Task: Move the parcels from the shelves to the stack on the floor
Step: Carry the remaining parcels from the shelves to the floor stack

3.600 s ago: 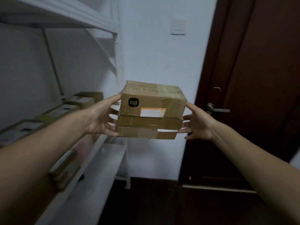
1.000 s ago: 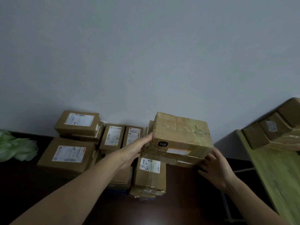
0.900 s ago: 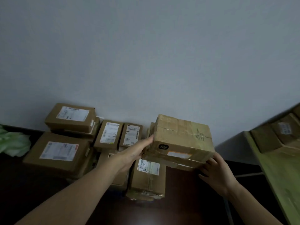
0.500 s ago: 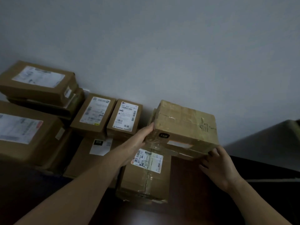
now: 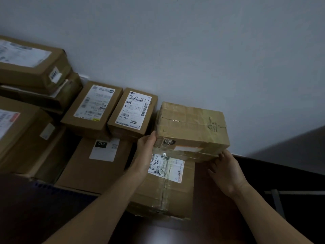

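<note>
Straight-fingered, left grip (image 5: 146,150) and right grip (image 5: 226,171) press a tape-wrapped cardboard parcel (image 5: 191,126) above labelled boxes (image 5: 95,169) by a pale wall (image 5: 193,50).

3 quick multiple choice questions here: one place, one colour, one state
1. Where is the tape-wrapped brown cardboard parcel? A on a shelf B over the large white-labelled cardboard box by the wall C on a chair
2. What colour is the square 010 tag? A red B black C green
3. Which hands touch the parcel? A neither B left only C both
Answers: 1 B, just above that box's label; 2 B, white digits on black; 3 C, left hand at its left side, right hand at its lower right corner.
</note>
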